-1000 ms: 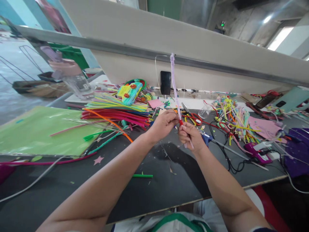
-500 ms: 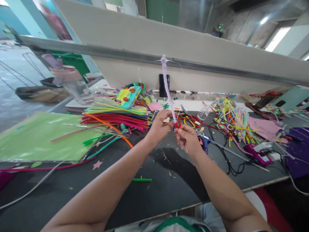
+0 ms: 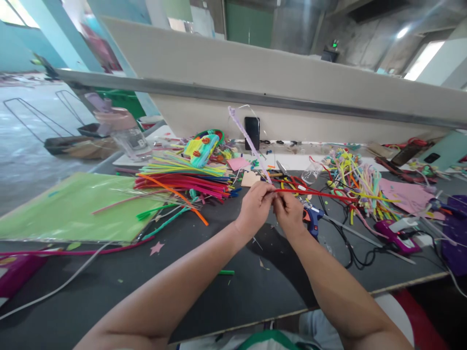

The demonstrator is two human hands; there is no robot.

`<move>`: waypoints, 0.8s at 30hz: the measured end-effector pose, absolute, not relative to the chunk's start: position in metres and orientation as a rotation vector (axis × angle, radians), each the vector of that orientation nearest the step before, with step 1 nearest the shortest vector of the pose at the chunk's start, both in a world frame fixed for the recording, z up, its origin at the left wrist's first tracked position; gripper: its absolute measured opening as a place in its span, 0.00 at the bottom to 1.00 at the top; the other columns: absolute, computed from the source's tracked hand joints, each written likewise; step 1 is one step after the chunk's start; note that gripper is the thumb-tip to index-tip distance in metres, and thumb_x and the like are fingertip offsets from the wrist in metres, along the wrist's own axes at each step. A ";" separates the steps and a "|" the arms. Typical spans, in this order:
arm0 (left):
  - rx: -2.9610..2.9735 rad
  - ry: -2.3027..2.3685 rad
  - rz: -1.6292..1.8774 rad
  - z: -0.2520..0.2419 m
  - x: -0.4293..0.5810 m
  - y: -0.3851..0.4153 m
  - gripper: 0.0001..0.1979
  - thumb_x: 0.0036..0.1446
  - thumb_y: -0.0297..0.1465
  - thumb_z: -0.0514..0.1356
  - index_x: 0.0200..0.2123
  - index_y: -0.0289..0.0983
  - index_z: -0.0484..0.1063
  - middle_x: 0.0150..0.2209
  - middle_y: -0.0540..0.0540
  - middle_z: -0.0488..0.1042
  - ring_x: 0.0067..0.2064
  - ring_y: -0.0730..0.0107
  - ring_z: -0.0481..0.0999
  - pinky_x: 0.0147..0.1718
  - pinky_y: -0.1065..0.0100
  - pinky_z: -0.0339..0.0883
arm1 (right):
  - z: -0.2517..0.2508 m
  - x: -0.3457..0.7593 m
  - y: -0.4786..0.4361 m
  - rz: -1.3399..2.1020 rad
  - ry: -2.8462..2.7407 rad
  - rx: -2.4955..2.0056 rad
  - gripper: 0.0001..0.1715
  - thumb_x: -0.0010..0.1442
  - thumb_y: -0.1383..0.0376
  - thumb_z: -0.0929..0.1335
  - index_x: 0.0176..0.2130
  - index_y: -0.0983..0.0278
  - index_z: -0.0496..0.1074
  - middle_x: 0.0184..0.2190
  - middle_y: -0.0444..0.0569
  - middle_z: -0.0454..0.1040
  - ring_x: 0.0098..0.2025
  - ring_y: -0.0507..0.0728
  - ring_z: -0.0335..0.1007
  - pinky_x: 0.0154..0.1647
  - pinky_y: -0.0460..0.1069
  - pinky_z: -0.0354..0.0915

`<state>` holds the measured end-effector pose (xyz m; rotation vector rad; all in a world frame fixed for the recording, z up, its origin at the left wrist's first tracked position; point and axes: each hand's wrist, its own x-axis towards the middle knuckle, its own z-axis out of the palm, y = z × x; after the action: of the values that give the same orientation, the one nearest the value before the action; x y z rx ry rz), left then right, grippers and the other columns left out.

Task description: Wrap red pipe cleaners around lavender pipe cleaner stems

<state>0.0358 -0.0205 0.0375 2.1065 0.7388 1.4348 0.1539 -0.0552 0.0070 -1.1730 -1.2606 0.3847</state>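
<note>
My left hand [image 3: 257, 204] is closed, its fingertips pinching the lower end of a fuzzy lilac pipe cleaner [image 3: 248, 138] that leans up and to the left. A thin pale wire curves off near its top. Against it, my right hand [image 3: 291, 213] is closed on a red pipe cleaner [image 3: 315, 193], which runs out to the right from between the fingers. Where the two strands meet is hidden by my fingertips. Just right of my right hand lies a blue glue gun [image 3: 313, 218]. Behind the hands are scissors [image 3: 282, 168] and a small tan piece [image 3: 250, 179].
Bundled coloured pipe cleaners [image 3: 182, 182] lie left, beside a green sheet in plastic [image 3: 73, 209]. A tangled pile of pipe cleaners [image 3: 359, 180], black cables [image 3: 345, 248] and a magenta power strip [image 3: 397, 238] are right. A phone [image 3: 252, 133] leans on the partition; a bottle [image 3: 124, 133] stands left.
The lilac pipe cleaner has tipped left and lower. Both hands have come together, and the red pipe cleaner now stretches rightward from the fingers. The view has shifted slightly.
</note>
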 end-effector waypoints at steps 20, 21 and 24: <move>1.268 0.486 1.099 0.030 0.044 -0.015 0.14 0.51 0.37 0.60 0.39 0.38 0.63 0.23 0.53 0.68 0.20 0.75 0.68 0.20 0.70 0.66 | 0.012 0.147 -0.046 1.012 -0.903 -0.795 0.09 0.54 0.58 0.68 0.32 0.62 0.69 0.18 0.37 0.63 0.14 0.46 0.55 0.12 0.43 0.56; 1.270 0.483 1.084 0.030 0.044 -0.014 0.13 0.51 0.37 0.60 0.38 0.38 0.63 0.22 0.54 0.68 0.20 0.74 0.68 0.19 0.70 0.65 | 0.011 0.147 -0.046 0.994 -0.921 -0.812 0.09 0.54 0.58 0.68 0.32 0.62 0.69 0.18 0.37 0.63 0.14 0.46 0.56 0.13 0.43 0.57; 1.275 0.466 1.077 0.030 0.043 -0.011 0.11 0.50 0.37 0.60 0.34 0.37 0.65 0.21 0.53 0.68 0.20 0.73 0.69 0.20 0.69 0.66 | 0.009 0.146 -0.047 0.960 -0.966 -0.839 0.09 0.55 0.58 0.68 0.31 0.62 0.69 0.19 0.38 0.64 0.15 0.46 0.57 0.14 0.43 0.57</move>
<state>0.0427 -0.0110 0.0300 1.2750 0.4662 1.0769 0.1462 -0.0466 0.0095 -0.8387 -0.9656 0.9601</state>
